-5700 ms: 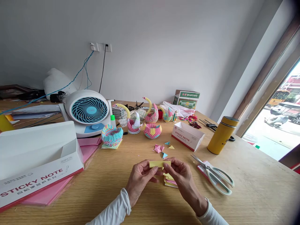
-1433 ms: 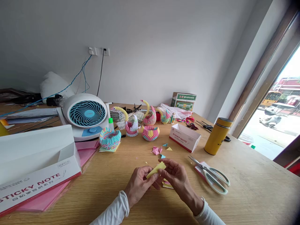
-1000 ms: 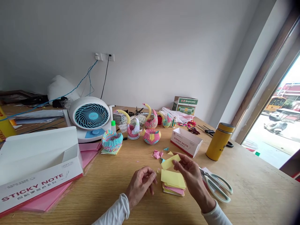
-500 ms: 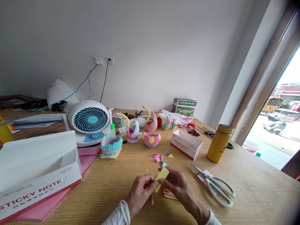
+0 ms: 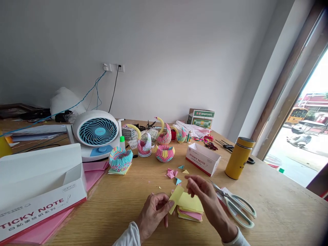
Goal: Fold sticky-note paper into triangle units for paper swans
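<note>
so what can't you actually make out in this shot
Head view only:
- Large white sticky-note box: the left edge cuts its lettering to "TICKY NOTE".
- Stack of yellow and pink paper squares: the right hand covers its right side.
- Small yellow paper strip: its lower end is hidden behind the left hand's fingers.
- Black-handled tool: the yellow metal flask hides part of it.
- Green carton's print: too small to read.

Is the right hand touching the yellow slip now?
Apart. The head view shows bare table between the right hand and the slip, which the left hand pinches.
</note>
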Motion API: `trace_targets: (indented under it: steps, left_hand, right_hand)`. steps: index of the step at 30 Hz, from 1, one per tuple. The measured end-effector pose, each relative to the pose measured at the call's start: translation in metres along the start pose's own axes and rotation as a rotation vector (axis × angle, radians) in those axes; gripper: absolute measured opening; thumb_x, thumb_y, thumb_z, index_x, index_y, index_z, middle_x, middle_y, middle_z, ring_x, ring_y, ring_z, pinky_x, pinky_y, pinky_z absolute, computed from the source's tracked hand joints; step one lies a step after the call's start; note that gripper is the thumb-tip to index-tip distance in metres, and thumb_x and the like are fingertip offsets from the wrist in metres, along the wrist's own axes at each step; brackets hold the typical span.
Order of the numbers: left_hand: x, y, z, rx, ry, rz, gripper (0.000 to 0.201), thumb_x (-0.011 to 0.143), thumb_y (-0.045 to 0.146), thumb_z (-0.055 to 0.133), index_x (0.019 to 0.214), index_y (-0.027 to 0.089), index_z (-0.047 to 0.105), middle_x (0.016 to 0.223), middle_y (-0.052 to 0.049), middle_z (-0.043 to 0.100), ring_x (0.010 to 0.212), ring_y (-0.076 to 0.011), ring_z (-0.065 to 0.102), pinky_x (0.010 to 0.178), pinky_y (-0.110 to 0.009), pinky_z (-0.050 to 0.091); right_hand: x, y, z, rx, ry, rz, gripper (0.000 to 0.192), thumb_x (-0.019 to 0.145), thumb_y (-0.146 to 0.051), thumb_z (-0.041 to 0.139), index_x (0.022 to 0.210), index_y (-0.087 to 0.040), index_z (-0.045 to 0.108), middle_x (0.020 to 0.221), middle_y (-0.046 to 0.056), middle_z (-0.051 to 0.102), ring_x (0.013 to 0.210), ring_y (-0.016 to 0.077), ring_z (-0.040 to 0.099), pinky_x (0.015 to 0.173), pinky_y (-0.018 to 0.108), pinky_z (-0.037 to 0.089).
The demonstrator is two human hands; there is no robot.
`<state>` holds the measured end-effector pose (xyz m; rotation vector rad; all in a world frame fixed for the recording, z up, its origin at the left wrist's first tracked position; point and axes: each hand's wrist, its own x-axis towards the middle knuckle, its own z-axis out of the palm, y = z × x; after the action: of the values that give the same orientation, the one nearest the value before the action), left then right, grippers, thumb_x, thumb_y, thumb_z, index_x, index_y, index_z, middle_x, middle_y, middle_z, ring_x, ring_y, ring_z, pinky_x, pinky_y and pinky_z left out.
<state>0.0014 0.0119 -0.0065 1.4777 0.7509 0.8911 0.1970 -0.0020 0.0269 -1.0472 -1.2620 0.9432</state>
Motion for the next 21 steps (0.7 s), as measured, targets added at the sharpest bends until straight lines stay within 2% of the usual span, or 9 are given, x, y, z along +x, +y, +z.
trace_targets:
  steps: [3,5,7,12,16,21]
  left_hand:
    - [-0.002,0.007,0.001,0.02,0.012,0.008,0.043,0.074,0.055,0.066,0.064,0.014,0.057,0.056,0.002,0.056,0.037,-0.0077,0.051,0.038,-0.017,0.034]
    - [-0.004,0.009,0.002,0.008,-0.015,0.001,0.043,0.074,0.054,0.066,0.061,0.014,0.056,0.053,0.004,0.052,0.039,-0.0083,0.051,0.04,-0.018,0.037]
    - [-0.004,0.009,0.003,-0.026,-0.053,-0.014,0.043,0.073,0.054,0.067,0.06,0.015,0.056,0.053,0.003,0.052,0.042,-0.0087,0.05,0.042,-0.019,0.041]
    - [-0.004,0.005,0.003,-0.047,-0.109,-0.056,0.045,0.071,0.056,0.068,0.065,0.012,0.059,0.06,-0.003,0.061,0.042,-0.0084,0.049,0.041,-0.02,0.042]
    - [-0.003,0.003,0.002,-0.057,-0.109,-0.053,0.045,0.072,0.057,0.067,0.068,0.013,0.057,0.063,-0.005,0.066,0.04,-0.0073,0.05,0.04,-0.019,0.039]
    - [-0.003,0.001,0.002,-0.068,-0.044,-0.039,0.043,0.073,0.055,0.067,0.069,0.013,0.057,0.062,-0.005,0.067,0.039,-0.0076,0.051,0.04,-0.019,0.041]
  right_hand:
    - [-0.008,0.005,0.016,-0.089,-0.192,0.02,0.03,0.077,-0.044,0.072,0.072,-0.015,0.067,0.062,-0.001,0.056,0.057,0.0124,0.048,0.051,0.023,0.036]
    - [-0.011,0.011,0.022,-0.103,-0.212,0.011,0.032,0.075,-0.044,0.073,0.064,-0.015,0.064,0.055,-0.003,0.051,0.051,0.0109,0.045,0.048,0.022,0.033]
    - [-0.013,0.016,0.024,-0.104,-0.206,0.014,0.033,0.075,-0.047,0.072,0.065,-0.016,0.065,0.053,-0.003,0.052,0.048,0.0112,0.045,0.046,0.023,0.034]
    - [-0.014,0.012,0.025,-0.131,-0.192,0.009,0.036,0.073,-0.052,0.071,0.067,-0.016,0.068,0.052,-0.002,0.056,0.048,0.0126,0.049,0.046,0.023,0.038]
    - [-0.008,0.003,0.015,-0.139,-0.088,-0.025,0.034,0.073,-0.048,0.074,0.069,-0.015,0.069,0.055,-0.001,0.056,0.052,0.0127,0.048,0.05,0.023,0.039]
    - [0.001,0.001,0.0,-0.038,0.221,-0.06,0.034,0.072,-0.049,0.074,0.076,-0.017,0.066,0.058,-0.001,0.058,0.053,0.0127,0.049,0.048,0.023,0.039]
